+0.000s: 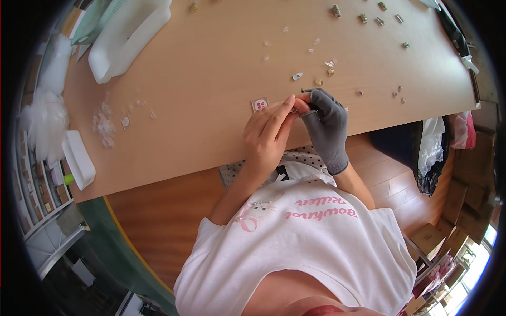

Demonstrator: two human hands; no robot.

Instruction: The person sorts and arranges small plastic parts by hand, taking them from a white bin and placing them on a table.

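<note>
My left hand is bare, and my right hand wears a grey glove that leaves fingertips uncovered. Over the front edge of the table the two hands meet, fingers pinched together around a tiny shiny piece. The fingers cover most of it, so its kind does not show. A small square card with a red-and-white print lies just beyond my left hand. Past my fingertips are a small pale-blue piece and two gold-coloured pieces, one here.
Bits of clear plastic lie on the table at left, near a large white bin and a small white tray. Several metallic pieces are scattered far right. A black-lined waste bag stands beyond the table's right front edge.
</note>
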